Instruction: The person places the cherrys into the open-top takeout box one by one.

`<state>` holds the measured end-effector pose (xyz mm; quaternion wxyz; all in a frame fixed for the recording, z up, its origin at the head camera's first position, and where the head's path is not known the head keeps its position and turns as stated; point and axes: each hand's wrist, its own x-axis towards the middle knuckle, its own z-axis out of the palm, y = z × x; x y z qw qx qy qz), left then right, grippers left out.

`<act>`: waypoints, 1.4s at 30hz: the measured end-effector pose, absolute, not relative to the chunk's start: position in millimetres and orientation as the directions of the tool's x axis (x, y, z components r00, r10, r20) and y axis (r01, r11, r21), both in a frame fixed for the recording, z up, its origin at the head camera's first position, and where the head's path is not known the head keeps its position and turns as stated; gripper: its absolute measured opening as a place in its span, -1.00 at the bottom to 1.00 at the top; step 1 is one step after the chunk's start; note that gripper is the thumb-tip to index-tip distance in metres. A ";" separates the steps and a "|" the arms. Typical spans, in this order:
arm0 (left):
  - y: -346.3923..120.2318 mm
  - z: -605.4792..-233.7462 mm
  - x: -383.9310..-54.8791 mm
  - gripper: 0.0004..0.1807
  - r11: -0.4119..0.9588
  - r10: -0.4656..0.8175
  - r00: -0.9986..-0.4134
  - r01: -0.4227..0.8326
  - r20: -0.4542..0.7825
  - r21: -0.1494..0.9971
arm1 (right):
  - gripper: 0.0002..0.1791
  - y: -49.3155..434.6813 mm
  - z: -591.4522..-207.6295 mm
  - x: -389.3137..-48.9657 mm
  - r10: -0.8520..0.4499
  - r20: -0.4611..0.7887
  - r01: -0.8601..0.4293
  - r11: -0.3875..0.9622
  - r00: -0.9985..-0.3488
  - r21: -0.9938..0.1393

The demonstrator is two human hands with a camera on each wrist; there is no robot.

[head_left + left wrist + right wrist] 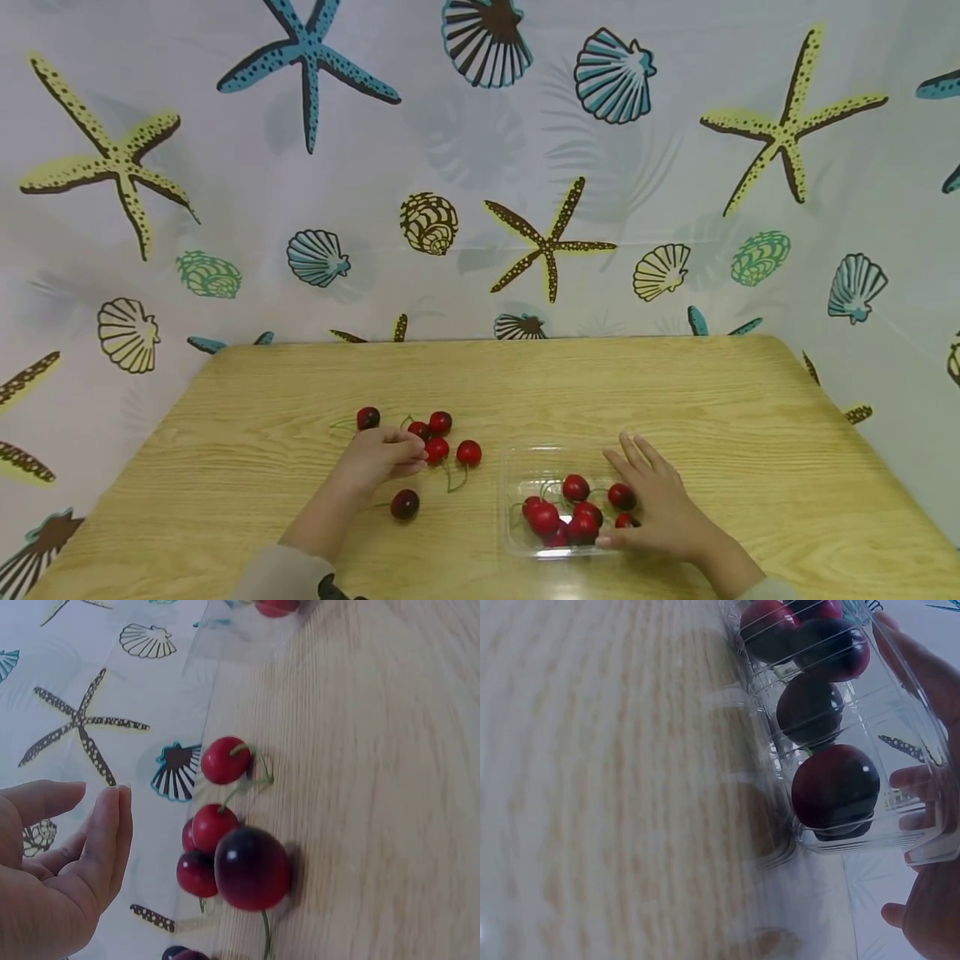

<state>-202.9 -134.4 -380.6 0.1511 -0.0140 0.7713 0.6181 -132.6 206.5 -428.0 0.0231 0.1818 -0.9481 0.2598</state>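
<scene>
My left hand (378, 458) hovers over the table by a group of loose cherries, its fingertips nearest a red cherry (436, 451). In the left wrist view the thumb stands apart from loosely bent fingers (105, 832), with nothing between them. A darker cherry (405, 504) lies below this hand, and another cherry (368, 417) sits behind it. My right hand (663, 512) rests at the right side of a clear plastic container (555, 448), fingers spread and extended. Several stemmed cherries (543, 518) lie inside; the hand partly hides those at the right.
The light wooden table (262, 408) reaches back to a curtain (360, 175) printed with starfish and shells. One more cherry (468, 452) lies between the group and the container, its stem toward the front.
</scene>
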 end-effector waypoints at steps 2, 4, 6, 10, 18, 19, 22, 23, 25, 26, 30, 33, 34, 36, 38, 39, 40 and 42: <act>-140.7 -381.1 -203.4 -0.77 0.236 0.157 -0.955 -0.210 -0.250 0.949 | 0.09 206.2 -427.9 -132.6 -0.333 0.136 -0.356 0.801 -0.933 -0.482; -146.7 -381.5 -204.0 -0.75 0.243 0.143 -0.956 -0.217 -0.256 0.945 | 0.09 206.0 -427.8 -132.5 -0.332 0.136 -0.355 0.801 -0.933 -0.482; -152.7 -382.2 -204.8 -0.72 0.243 0.135 -0.956 -0.223 -0.261 0.944 | 0.09 205.8 -427.9 -132.2 -0.331 0.136 -0.353 0.800 -0.934 -0.485; -163.7 -383.3 -205.3 -0.68 0.234 0.114 -0.956 -0.237 -0.269 0.943 | 0.09 205.5 -428.5 -131.6 -0.330 0.137 -0.353 0.797 -0.934 -0.491; -180.1 -386.5 -207.7 -0.67 0.208 0.094 -0.962 -0.234 -0.258 0.950 | 0.09 205.6 -429.3 -131.3 -0.333 0.143 -0.360 0.796 -0.932 -0.487; -181.7 -387.1 -208.0 -0.67 0.205 0.092 -0.962 -0.235 -0.258 0.950 | 0.09 205.7 -429.2 -131.4 -0.334 0.143 -0.360 0.796 -0.932 -0.486; -185.7 -388.4 -209.1 -0.67 0.195 0.081 -0.962 -0.240 -0.260 0.951 | 0.08 205.9 -428.8 -131.9 -0.333 0.144 -0.360 0.798 -0.932 -0.483; -187.0 -388.7 -209.4 -0.67 0.192 0.077 -0.962 -0.243 -0.261 0.951 | 0.08 206.0 -428.6 -132.0 -0.333 0.144 -0.360 0.799 -0.932 -0.482; -189.3 -389.1 -210.1 -0.66 0.175 0.062 -0.962 -0.253 -0.267 0.951 | 0.08 206.1 -428.1 -132.3 -0.332 0.144 -0.359 0.802 -0.932 -0.478; -190.4 -389.2 -210.4 -0.65 0.167 0.055 -0.961 -0.258 -0.270 0.952 | 0.08 206.1 -427.9 -132.5 -0.331 0.144 -0.358 0.802 -0.933 -0.478; -195.4 -390.6 -211.6 -0.64 0.133 0.036 -0.958 -0.276 -0.283 0.952 | 0.08 205.8 -427.0 -132.8 -0.331 0.146 -0.359 0.800 -0.932 -0.481; -199.5 -393.7 -213.4 -0.61 0.103 0.027 -0.955 -0.290 -0.294 0.952 | 0.08 205.8 -426.7 -132.7 -0.331 0.145 -0.359 0.797 -0.932 -0.486; -200.8 -394.8 -214.2 -0.60 0.091 0.021 -0.954 -0.297 -0.300 0.951 | 0.08 205.8 -426.7 -132.6 -0.331 0.145 -0.358 0.796 -0.932 -0.488; -203.4 -397.0 -215.5 -0.59 0.070 0.015 -0.952 -0.305 -0.306 0.950 | 0.08 205.7 -426.7 -132.6 -0.331 0.144 -0.358 0.795 -0.933 -0.490; -205.6 -398.9 -216.8 -0.59 0.056 0.011 -0.950 -0.312 -0.313 0.949 | 0.08 205.7 -426.7 -132.7 -0.330 0.144 -0.357 0.794 -0.933 -0.493; -206.6 -399.7 -217.2 -0.59 0.052 0.008 -0.948 -0.316 -0.317 0.947 | 0.08 205.7 -426.8 -132.7 -0.330 0.144 -0.357 0.793 -0.933 -0.493; -207.4 -400.4 -217.7 -0.59 0.046 0.004 -0.947 -0.322 -0.322 0.946 | 0.08 205.7 -426.8 -132.7 -0.330 0.144 -0.356 0.793 -0.933 -0.494; -209.2 -402.2 -218.7 -0.59 0.043 -0.004 -0.943 -0.332 -0.332 0.942 | 0.08 205.7 -426.9 -132.8 -0.329 0.144 -0.356 0.792 -0.933 -0.496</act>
